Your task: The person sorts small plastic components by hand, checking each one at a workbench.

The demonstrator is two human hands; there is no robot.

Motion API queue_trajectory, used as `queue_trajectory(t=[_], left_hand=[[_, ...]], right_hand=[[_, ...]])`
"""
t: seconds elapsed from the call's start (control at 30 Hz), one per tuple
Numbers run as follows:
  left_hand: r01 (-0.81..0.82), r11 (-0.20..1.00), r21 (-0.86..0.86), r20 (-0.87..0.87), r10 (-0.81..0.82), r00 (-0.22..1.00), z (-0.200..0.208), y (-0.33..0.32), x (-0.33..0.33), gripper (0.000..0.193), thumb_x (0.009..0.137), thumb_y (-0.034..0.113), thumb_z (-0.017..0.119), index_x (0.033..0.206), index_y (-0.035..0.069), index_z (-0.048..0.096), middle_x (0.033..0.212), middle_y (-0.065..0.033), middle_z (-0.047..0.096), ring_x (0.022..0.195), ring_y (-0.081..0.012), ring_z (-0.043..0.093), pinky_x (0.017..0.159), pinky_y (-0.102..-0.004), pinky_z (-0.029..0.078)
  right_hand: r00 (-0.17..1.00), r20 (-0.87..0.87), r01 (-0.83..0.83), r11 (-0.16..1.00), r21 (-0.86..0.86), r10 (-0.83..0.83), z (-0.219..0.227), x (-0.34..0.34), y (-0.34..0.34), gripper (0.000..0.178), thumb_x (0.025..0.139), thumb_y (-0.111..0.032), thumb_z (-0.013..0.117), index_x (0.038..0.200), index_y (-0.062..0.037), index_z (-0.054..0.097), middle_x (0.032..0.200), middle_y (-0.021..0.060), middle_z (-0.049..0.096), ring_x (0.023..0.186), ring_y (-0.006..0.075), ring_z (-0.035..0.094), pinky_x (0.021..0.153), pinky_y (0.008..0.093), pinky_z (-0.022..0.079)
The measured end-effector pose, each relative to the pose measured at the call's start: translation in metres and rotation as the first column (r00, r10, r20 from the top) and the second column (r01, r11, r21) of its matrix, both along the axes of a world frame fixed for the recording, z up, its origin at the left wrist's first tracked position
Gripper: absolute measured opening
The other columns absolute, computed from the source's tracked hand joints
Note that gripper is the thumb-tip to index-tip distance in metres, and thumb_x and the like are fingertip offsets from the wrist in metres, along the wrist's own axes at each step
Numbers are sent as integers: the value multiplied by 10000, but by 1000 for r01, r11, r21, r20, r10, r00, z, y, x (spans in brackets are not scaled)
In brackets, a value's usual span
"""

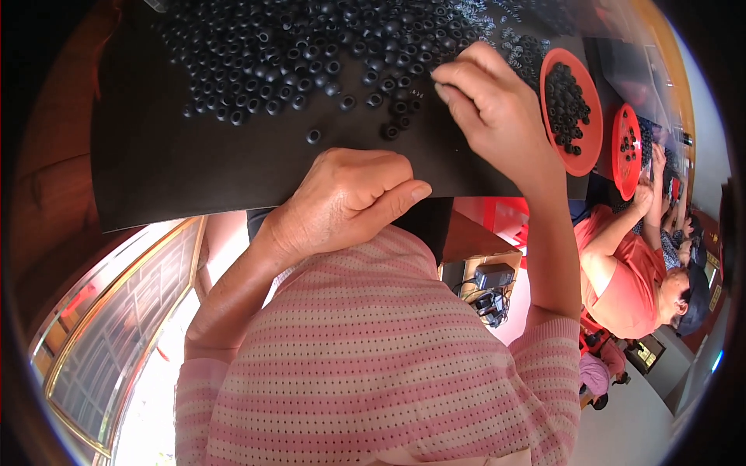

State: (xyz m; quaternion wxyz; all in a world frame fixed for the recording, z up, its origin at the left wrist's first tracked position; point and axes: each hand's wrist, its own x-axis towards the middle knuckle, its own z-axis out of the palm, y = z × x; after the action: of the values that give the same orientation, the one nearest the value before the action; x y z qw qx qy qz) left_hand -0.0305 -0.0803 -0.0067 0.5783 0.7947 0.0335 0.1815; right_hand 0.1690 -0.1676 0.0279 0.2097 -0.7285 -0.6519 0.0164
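Note:
A wide heap of small round black parts with holes through them (303, 54) covers the far part of a black table mat (155, 175). My left hand (346, 194) is closed at the mat's near edge, fingers curled under and thumb along the side. Whatever it holds is hidden. Farther right, my right hand (489, 97) is closed in a pinch of thumb and forefinger beside the heap's near right edge. I cannot make out anything between its fingertips. One loose black part (314, 137) lies just beyond my left hand.
To the right of my right hand stands a red oval tray (588, 151) with black parts in it. Small shiny metallic pieces (522, 46) lie scattered beyond. Another red tray (621, 177) sits near a co-worker in an orange shirt (629, 283). Under the table is an open cardboard box (486, 256).

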Motion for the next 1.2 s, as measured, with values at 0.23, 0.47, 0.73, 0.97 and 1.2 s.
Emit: queue_trajectory(t=[0.23,0.47,0.73,0.97,1.2], left_hand=[[1,1000,3,-12,-1,1000,-1,1,1,286,891,121,637,661,8,512,568,-59,480,482,-170,442,447,-311,350],[-9,1000,17,-25,9,1000,-1,0,1,285,892,123,638,664,7,512,568,-57,478,484,-165,443,449,-310,354],[-11,1000,-1,-65,11,998,-1,-1,2,265,894,125,637,683,6,529,582,-50,468,489,-155,431,455,-297,350],[-39,999,12,-45,39,998,0,-1,1,252,889,116,642,688,7,536,587,-46,462,494,-137,424,457,-292,347],[-140,867,-478,-177,60,982,18,7,-5,300,990,253,499,868,-2,600,685,-19,552,559,-81,487,492,-237,395]], right_hand=[[996,-33,-86,994,-71,84,-3,-14,-1,193,754,-80,677,942,-74,632,856,46,549,753,231,615,548,356,471],[994,-91,-70,994,-84,62,2,-10,-5,223,774,-27,658,992,-64,628,892,60,564,710,248,600,609,340,478],[996,-45,-79,995,-67,76,-1,-3,-5,216,788,-18,644,1000,-58,629,892,64,567,714,252,606,603,338,478],[993,50,-99,991,-85,103,-6,-11,-5,227,774,-17,665,997,-44,628,883,74,560,713,252,608,598,336,477],[859,-496,-32,980,198,128,4,-26,-18,212,757,-23,723,956,-31,651,784,42,556,611,135,538,502,251,397]])
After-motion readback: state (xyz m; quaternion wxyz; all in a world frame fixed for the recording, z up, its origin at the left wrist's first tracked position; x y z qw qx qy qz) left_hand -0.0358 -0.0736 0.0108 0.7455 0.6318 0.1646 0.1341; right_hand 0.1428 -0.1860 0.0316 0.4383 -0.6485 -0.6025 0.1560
